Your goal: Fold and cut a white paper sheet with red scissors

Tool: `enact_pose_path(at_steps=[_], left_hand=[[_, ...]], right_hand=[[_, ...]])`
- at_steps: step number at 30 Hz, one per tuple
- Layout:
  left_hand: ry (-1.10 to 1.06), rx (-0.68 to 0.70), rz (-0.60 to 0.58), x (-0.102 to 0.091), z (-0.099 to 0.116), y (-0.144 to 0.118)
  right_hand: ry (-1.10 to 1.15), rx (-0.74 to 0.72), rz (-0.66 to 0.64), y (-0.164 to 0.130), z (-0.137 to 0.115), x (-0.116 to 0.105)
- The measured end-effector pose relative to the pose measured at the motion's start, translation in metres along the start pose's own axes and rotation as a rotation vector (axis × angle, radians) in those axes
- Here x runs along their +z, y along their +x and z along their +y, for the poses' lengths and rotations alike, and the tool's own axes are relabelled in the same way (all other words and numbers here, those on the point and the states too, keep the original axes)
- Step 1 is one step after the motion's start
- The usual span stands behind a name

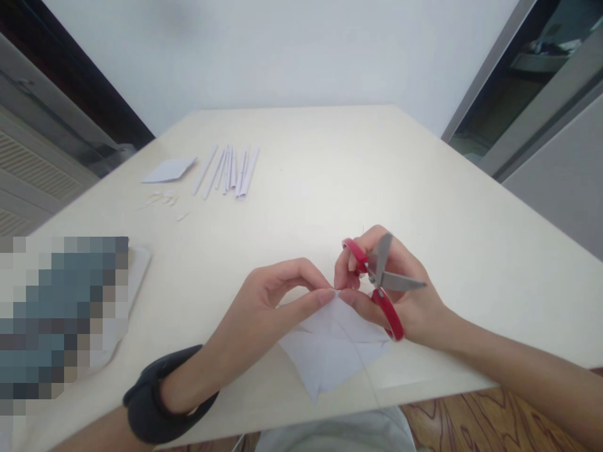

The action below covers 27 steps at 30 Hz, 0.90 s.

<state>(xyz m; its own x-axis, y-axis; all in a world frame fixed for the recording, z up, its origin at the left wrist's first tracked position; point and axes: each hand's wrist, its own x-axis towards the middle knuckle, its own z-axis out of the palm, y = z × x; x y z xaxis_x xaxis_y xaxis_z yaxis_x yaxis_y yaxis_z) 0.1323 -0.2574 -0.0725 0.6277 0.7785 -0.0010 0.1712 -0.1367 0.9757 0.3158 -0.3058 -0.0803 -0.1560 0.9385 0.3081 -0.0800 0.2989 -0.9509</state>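
Observation:
My left hand (277,307) pinches the top corner of a folded white paper piece (325,358) between thumb and forefinger. Hooked on my right hand (400,295) is a pair of scissors (379,276) with red handles, its blades spread apart and pointing to the right, away from the paper. The thumb and fingertips of that same hand also close on the paper's top corner, touching my left fingertips. A thin pale thread (362,361) runs down across the paper towards the table's near edge. What lies between the fingertips is partly hidden.
Several rolled paper sticks (230,169) lie at the back left of the white table (330,176). Beside them are a folded paper (169,169) and small paper scraps (164,198). A pixelated object (61,320) fills the left edge, with a white sheet beneath it.

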Motion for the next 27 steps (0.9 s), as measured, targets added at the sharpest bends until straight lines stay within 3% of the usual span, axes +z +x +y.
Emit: enact_pose_path(at_steps=[5, 13, 27], left_hand=[[0.003, -0.039, 0.013, -0.0012, -0.0035, 0.0012], [0.044, -0.031, -0.027, -0.0008, -0.0015, 0.0031], [0.167, 0.130, 0.026, 0.0018, -0.0023, 0.0017]], right_hand=[[-0.021, 0.035, 0.058, 0.0013, 0.0038, 0.0004], [0.026, 0.082, 0.027, 0.0029, 0.0034, -0.0006], [0.075, 0.098, -0.003, 0.0028, 0.0041, -0.0015]])
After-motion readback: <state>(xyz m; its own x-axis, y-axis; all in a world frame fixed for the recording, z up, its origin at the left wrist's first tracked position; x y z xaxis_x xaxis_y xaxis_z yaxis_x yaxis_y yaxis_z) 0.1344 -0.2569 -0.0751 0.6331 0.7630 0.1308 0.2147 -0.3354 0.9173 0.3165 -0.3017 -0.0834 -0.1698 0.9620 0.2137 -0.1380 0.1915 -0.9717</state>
